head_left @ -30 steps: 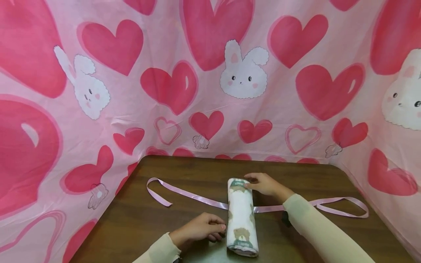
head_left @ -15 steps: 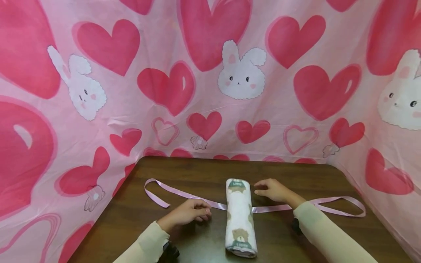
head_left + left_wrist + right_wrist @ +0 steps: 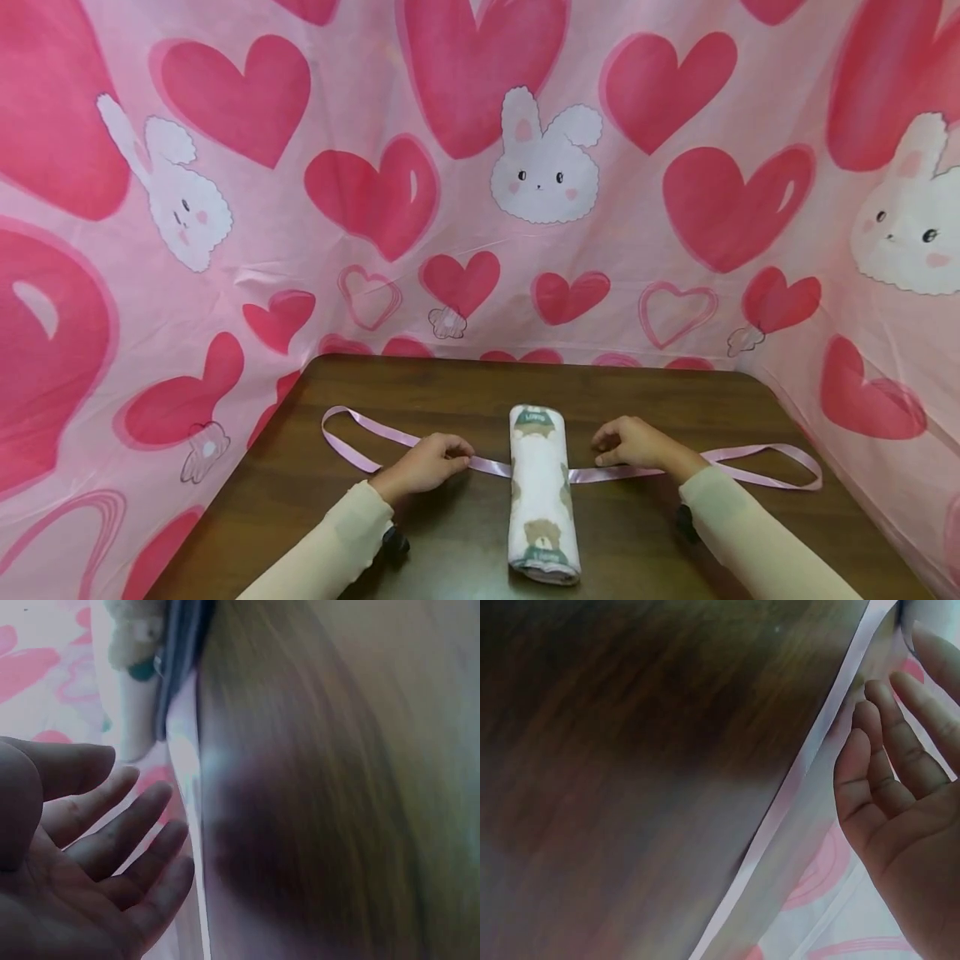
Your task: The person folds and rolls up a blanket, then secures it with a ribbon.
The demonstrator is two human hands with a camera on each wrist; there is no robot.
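Taken the right hand (image 3: 636, 442) off the towel's upper end in the last second; moved the left hand (image 3: 427, 462) up from beside its lower end. Now at the ribbon (image 3: 491, 467) with both, one on each side of the towel (image 3: 540, 492). Nothing held: fingers loosely bent, partly spread. Can't tell about contact with the ribbon. No visible shift in the towel: still lying across the ribbon on the worktop (image 3: 450, 533), lower middle of the frame. Loose ribbon looped at left and right. Probably done handling the towel, now turning to the ribbon.
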